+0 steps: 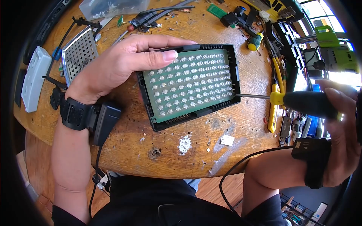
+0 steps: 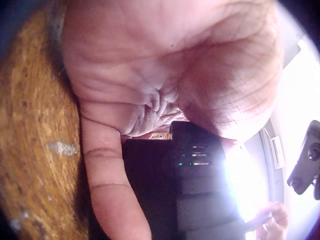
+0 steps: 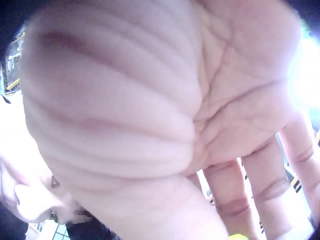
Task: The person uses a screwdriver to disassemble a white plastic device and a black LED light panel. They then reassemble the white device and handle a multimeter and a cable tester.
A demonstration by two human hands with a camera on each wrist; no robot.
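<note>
Apart, the left hand (image 1: 120,62) is gripping the panel (image 1: 192,81) above the table (image 1: 173,165) while the right hand (image 1: 344,124) is gripping a screwdriver (image 1: 307,102) at the panel's right edge, its shaft (image 1: 256,96) showing in the head view, not the right wrist's.

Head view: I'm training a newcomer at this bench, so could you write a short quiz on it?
1. True or false: the left hand grips the LED panel.
2. The screwdriver in the right hand has a handle that is: A) red and white; B) black and yellow; C) blue and grey.
3. Fill in: the screwdriver's tip is at the panel's lower ____ corner, as pictured.

Key: 1 true; 2 B; 3 right.
</note>
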